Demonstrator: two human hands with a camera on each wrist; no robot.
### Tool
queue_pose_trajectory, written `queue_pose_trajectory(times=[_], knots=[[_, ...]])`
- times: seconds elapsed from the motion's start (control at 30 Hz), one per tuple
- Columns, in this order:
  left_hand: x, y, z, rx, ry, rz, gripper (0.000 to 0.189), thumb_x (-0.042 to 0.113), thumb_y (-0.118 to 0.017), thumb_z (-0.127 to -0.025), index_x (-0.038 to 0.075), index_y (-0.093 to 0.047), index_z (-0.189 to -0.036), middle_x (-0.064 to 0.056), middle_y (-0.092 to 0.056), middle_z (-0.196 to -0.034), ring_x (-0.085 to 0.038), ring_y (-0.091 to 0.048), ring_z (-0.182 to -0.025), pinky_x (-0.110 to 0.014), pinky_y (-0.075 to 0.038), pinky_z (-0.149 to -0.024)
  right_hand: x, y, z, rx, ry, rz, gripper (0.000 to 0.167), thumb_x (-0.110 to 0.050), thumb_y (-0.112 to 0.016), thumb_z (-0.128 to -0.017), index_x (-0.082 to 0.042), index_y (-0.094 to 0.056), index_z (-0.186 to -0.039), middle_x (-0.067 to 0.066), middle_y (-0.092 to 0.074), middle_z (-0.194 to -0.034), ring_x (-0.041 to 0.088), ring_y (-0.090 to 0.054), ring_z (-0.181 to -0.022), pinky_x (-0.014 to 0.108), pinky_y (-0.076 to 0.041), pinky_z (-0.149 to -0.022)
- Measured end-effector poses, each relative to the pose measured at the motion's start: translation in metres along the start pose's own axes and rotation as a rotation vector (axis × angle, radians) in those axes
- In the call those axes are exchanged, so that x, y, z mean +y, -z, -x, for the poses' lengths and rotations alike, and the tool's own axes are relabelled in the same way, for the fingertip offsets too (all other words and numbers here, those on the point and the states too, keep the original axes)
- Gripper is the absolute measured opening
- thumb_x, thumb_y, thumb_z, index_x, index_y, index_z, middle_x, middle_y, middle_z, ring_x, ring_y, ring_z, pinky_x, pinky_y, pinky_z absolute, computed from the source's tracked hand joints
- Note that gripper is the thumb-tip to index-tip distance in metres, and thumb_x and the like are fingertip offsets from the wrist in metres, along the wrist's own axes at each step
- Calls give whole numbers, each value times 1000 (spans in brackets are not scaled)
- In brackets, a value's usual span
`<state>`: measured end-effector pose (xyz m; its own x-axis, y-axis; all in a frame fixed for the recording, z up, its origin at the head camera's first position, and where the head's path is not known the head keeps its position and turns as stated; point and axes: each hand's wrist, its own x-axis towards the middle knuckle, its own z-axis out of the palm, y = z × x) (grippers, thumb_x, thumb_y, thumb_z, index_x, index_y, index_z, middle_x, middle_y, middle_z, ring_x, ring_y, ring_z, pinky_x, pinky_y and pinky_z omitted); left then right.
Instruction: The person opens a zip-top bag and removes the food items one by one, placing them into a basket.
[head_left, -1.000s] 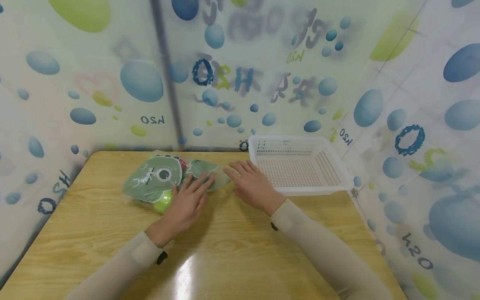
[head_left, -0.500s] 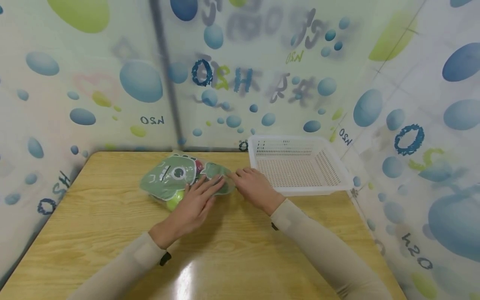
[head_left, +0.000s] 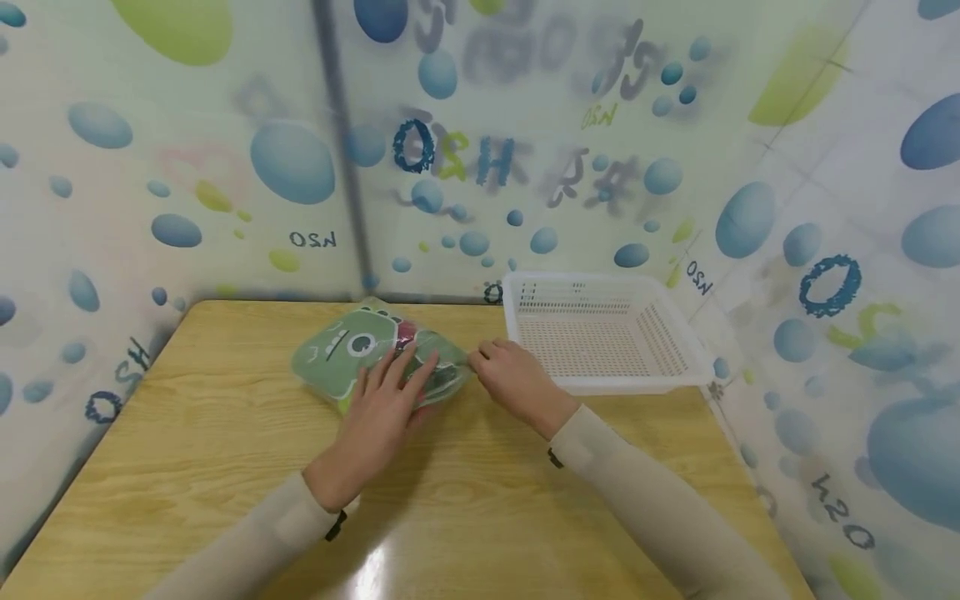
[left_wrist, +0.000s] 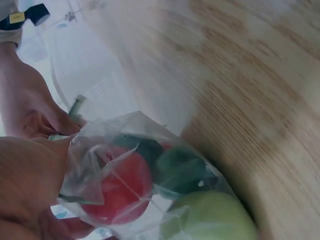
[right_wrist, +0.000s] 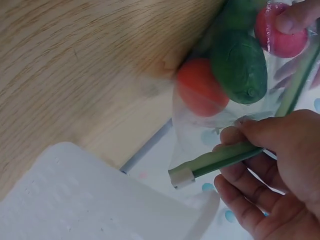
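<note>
A clear plastic zip bag [head_left: 333, 354] printed with a green one-eyed monster face is held between both hands, tilted above the wooden table. My left hand [head_left: 378, 417] grips its near side, fingers spread over the print, thumb on a red round thing inside. With thumb and fingers, my right hand [head_left: 517, 383] pinches the bag's green zip strip [right_wrist: 220, 160], which has a white slider [right_wrist: 181, 178] at its end. Through the plastic show a red ball-like piece [left_wrist: 125, 190], a dark green oval piece [right_wrist: 240, 65], an orange-red piece [right_wrist: 200, 87] and a light green piece [left_wrist: 210, 217].
A white perforated plastic basket [head_left: 600, 385] stands at the back right of the wooden table [head_left: 225, 467], close beyond the right hand. Curtain-like walls [head_left: 465, 100] printed with bubbles enclose the table at the back and both sides.
The bag has shifted right and risen toward the right hand. That hand, beside the bag's edge at first, now pinches the strip. The left hand's fingers have moved onto the bag's printed side.
</note>
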<state>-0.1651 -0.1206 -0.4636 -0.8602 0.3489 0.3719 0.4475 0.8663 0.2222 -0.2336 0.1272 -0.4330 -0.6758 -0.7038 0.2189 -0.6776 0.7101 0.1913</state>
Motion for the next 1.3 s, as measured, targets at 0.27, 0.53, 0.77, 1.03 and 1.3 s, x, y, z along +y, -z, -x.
queue_pose_trajectory(times=[0.27,0.53,0.77,1.03,1.3], knots=[[-5,-3,-9,-31,-7,-36,72,16,-94,-101,22,-66,-167,-17,-55,-179,-49,-55,-162,-78,-51,-124,-2,8,20,40,7,44,14,-16,-83,-111,-8,-83,-122,8,-81,-112,22,-76,-98,36,-68,-85],[-10,-9,-15,-71,36,15,61,5,-80,-109,35,-71,-161,-13,-51,-183,-47,-52,-161,-72,-56,-113,-14,14,35,86,51,142,17,-23,-88,-108,-10,-79,-113,5,-79,-105,20,-72,-89,32,-62,-70],[-18,-7,-19,23,-38,51,55,-8,-76,-106,20,-76,-153,-19,-64,-170,-50,-62,-154,-71,-65,-106,-22,11,36,141,46,65,18,-26,-84,-111,-12,-74,-116,4,-72,-103,16,-71,-87,28,-61,-58],[-8,2,-6,52,-72,18,79,16,-107,-85,20,-73,-156,-20,-60,-171,-50,-63,-149,-72,-63,-101,-25,8,34,195,34,-61,18,-28,-86,-109,-16,-78,-120,2,-75,-106,15,-71,-88,28,-64,-63],[11,-1,-4,196,-181,-64,54,28,-107,-87,19,-82,-134,-12,-75,-147,-43,-70,-140,-61,-65,-101,-34,8,27,221,51,-91,26,-35,-87,-108,-15,-76,-123,1,-81,-114,15,-78,-97,30,-68,-74]])
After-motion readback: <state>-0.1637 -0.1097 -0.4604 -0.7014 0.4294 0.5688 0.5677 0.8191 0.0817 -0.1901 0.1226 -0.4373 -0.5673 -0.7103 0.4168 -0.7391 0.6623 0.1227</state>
